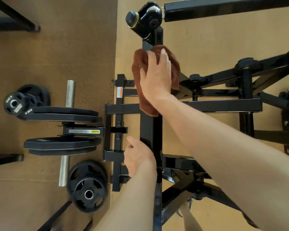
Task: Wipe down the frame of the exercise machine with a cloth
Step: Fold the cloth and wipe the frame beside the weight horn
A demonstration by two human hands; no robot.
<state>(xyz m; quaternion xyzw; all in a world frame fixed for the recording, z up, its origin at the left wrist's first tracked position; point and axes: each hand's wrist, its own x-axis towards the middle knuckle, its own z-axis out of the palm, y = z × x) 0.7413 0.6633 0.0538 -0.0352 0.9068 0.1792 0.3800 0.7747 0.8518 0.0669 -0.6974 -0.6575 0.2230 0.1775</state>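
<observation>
The right hand (154, 72) lies over a brown cloth (146, 100), fingers curled down around it and around the black upright beam (150, 127) of the exercise machine frame, so the cloth is clamped between palm and steel. Cloth folds stick out on both sides of the knuckles, and a longer tail hangs below the wrist, touching the beam where a horizontal crossbar (223, 105) meets it. Just beyond the fingertips the beam runs on to a glossy black pivot housing with a round knob (132, 18), leaving only a short stretch of bare beam between cloth and housing.

The left hand (138, 157) sits lower on the same beam, well apart from the right. Its palm is against the beam's left edge; the thumb points up, and the other fingers bend around the far side, where they cannot be seen, so how firmly they hold cannot be told. Bare beam lies between the two hands.

Left of the left hand's fingers, a low bracket of short black tubes (119, 117) stands close by, with narrow gaps of tan floor between its bars. Beyond it a steel weight peg (68, 130) carries stacked black plates (62, 114); more weight plates (88, 185) lie on the darker mat (57, 47) nearby.

Right of the right hand, diagonal braces (257, 67) and a threaded rod (246, 82) crowd the space, with open floor (207, 44) showing between them.
</observation>
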